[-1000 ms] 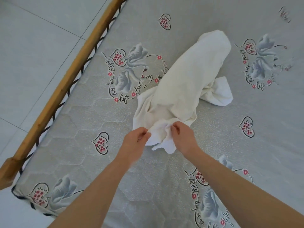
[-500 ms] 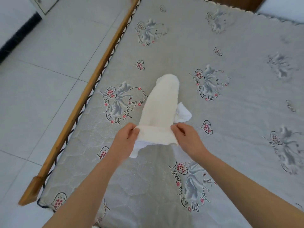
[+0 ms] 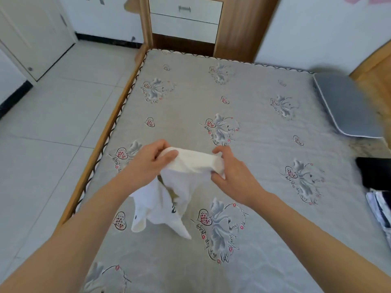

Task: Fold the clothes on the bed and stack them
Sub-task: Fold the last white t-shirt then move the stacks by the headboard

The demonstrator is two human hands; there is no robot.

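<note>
White garment (image 3: 186,187) held up above the near-left part of the mattress (image 3: 264,166), top edge stretched between both hands, rest hanging in loose folds with the lower corners near or touching the surface; cannot tell which. Dark print partly showing in the folds. Left hand (image 3: 148,163) curled round the left end of the top edge; right hand (image 3: 230,174) pinching the right end, thumb under, fingers over. Looks thin, light and limp: likely to sag and bunch, not slippery, nothing fragile. Best held at two corners of one edge, as here, then laid flat before folding. Stack of folded clothes (image 3: 380,214) at the far right edge, dark item (image 3: 374,174) behind it, grey pillow (image 3: 347,104) beyond. Drawer unit (image 3: 186,17) past the foot.
</note>
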